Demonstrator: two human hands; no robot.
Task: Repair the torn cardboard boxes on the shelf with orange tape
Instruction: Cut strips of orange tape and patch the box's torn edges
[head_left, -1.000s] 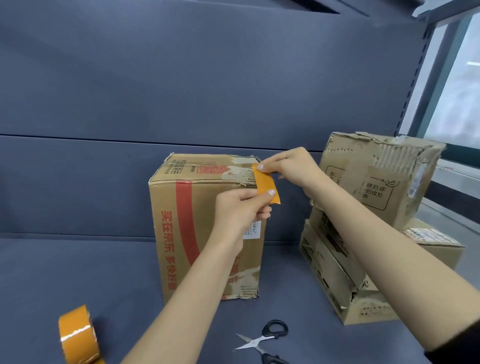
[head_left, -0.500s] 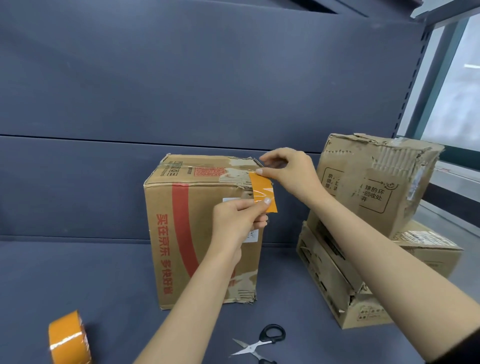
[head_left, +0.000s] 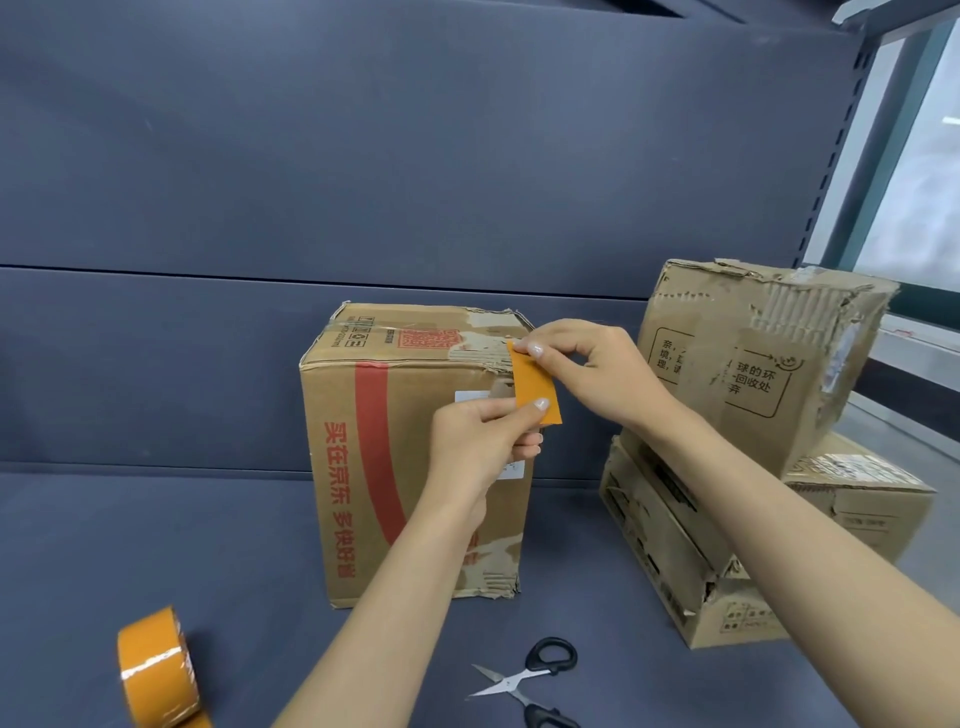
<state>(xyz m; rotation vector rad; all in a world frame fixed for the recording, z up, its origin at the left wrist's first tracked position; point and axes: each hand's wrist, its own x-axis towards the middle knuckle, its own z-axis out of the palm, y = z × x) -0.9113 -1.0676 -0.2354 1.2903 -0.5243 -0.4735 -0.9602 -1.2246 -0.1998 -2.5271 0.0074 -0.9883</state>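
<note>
In the head view, the person is holding a cut strip of orange tape (head_left: 535, 387) at the front right upper corner of the printed cardboard box (head_left: 415, 447) standing on the shelf (head_left: 156, 530). The right hand (head_left: 587, 374) is pinching the strip's top end just over the torn top edge of the box, and the left hand (head_left: 480, 441) is pinching its lower end in front of the box's front face. The strip's long axis is running nearly upright, leaning slightly to the right at the bottom, so the torn corner is lying directly behind and beneath it. The coming move probably turns on pressing the strip back against the cardboard. The tape roll (head_left: 156, 670) and scissors (head_left: 530, 680) are lying nearer the camera; two more torn boxes (head_left: 753, 364) are stacked to the right.
</note>
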